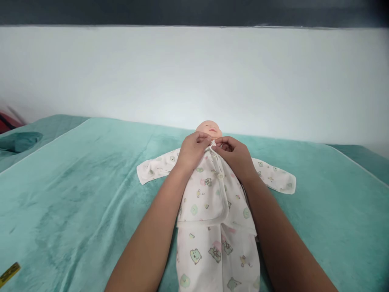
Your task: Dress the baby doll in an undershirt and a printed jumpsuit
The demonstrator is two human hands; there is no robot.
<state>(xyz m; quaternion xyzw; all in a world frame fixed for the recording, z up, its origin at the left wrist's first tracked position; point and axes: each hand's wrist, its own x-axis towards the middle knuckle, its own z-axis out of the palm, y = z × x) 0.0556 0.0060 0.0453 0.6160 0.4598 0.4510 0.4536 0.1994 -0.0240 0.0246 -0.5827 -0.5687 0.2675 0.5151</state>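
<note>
A baby doll [209, 126] lies on its back, dressed in a white printed top [202, 198] and matching trousers [206, 259]. The top's sleeves stretch out to both sides. At the doll's neck, my left hand [194, 148] pinches the collar from the left. Facing it, my right hand [232, 152] has its thumb and fingers closed on the collar's other side. Between my fingertips a bit of white fabric or tie [213, 142] sticks up; its exact form is too small to tell. Lower on the front edge sits a small fastening [220, 176].
A teal plush sheet [91, 194] covers the bed under the doll. Behind it rises a white wall [194, 77] with a dark band on top. A yellow and black strip [9, 273] lies at the lower left. Something red [9, 121] shows at the far left.
</note>
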